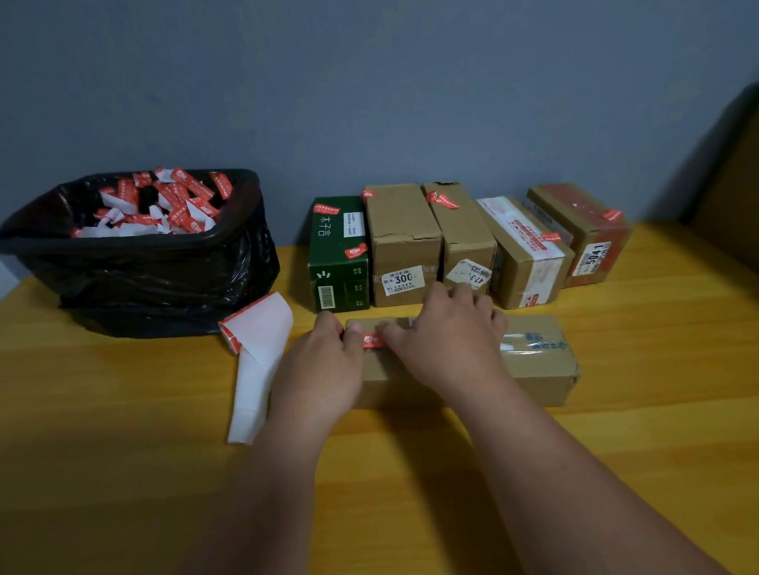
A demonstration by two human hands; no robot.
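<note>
Both hands meet at frame centre: left hand point(324, 361) fingers pinch the red sticker point(372, 341) atop the box point(538, 366), and right hand point(447, 336) fingers curl over the box, thumb at the sticker. The box lies mid-worktop point(666, 425). Backing strip point(257, 357) just left, parcels point(403, 237) behind, bin point(136, 266) upper left.

Table point(111, 437): smooth yellow wood, a little shiny
Bin bag point(155, 278): black plastic, shiny and crinkly
Front box point(539, 379): dull brown cardboard with shiny clear tape
Sticker point(372, 341): red paper
Strip point(261, 352): smooth white paper
</note>
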